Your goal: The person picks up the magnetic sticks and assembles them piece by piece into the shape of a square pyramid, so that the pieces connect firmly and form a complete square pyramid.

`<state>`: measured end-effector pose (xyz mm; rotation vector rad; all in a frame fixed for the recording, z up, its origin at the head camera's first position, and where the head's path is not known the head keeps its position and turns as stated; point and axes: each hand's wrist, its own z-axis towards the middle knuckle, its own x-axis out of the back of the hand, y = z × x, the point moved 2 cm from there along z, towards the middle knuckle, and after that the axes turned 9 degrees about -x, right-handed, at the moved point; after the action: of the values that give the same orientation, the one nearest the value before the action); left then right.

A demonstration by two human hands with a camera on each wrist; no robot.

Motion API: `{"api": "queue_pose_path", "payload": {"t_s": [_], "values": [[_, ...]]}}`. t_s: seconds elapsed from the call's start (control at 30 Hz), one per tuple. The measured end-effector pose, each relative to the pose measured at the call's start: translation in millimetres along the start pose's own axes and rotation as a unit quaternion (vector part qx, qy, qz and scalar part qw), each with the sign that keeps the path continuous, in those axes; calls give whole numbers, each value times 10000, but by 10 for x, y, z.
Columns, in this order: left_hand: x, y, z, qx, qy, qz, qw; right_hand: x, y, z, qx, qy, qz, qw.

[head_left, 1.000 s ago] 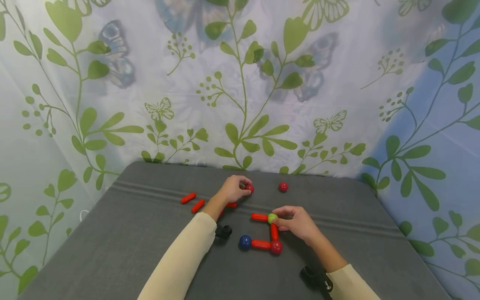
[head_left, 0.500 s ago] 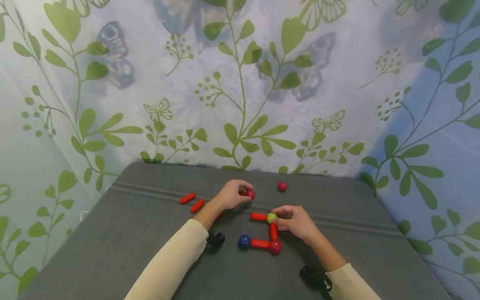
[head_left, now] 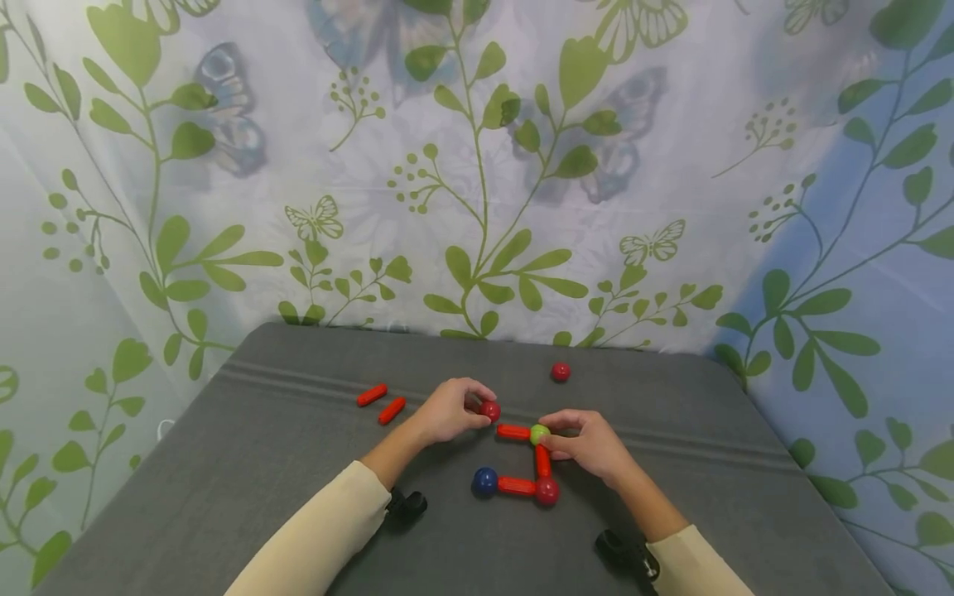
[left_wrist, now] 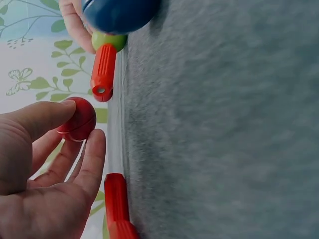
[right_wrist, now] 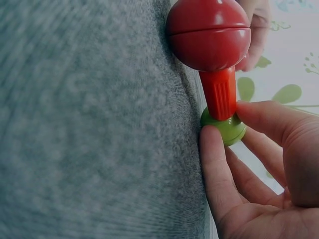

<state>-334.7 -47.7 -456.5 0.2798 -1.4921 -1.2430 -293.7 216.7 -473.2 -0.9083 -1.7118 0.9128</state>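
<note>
My left hand (head_left: 453, 411) pinches a red ball (head_left: 489, 411) between thumb and fingers, close to the free end of an upper red rod (head_left: 513, 432). In the left wrist view that rod (left_wrist: 103, 69) and the held red ball (left_wrist: 79, 121) stand apart. My right hand (head_left: 592, 445) pinches a green ball (head_left: 540, 434), which joins the upper rod and a side red rod (head_left: 542, 461). The side rod runs to another red ball (head_left: 547, 492), and a lower red rod (head_left: 517, 486) links that to a blue ball (head_left: 485, 482). Together they form three sides of a square.
Two loose red rods, a farther one (head_left: 372, 395) and a nearer one (head_left: 392, 410), lie left of my left hand. Another red ball (head_left: 561, 372) rests toward the back of the grey table (head_left: 283, 463). A leaf-patterned curtain (head_left: 477, 165) hangs behind.
My left hand has brought the red ball nearer, from the back of the table to beside the upper rod's free end. The right hand stays on the green ball.
</note>
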Motion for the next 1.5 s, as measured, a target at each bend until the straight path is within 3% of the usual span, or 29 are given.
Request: {"api": "queue_pose_path", "payload": {"t_s": [0.23,0.57,1.13,1.5], "values": [[-25,-41,-104,201,97,-279,9994,8,-5,1,-26,8,-6,10000],[-43,-10,-181,598,213,-249,9977,37,-38,0,90,-144,-3,9999],[-108,40,-186,674,82,-19,9977,37,16,35,105,-132,-48,9998],[-31,39,-300,292,40,704,9971,5,52,49,166,-195,-29,9997]]}}
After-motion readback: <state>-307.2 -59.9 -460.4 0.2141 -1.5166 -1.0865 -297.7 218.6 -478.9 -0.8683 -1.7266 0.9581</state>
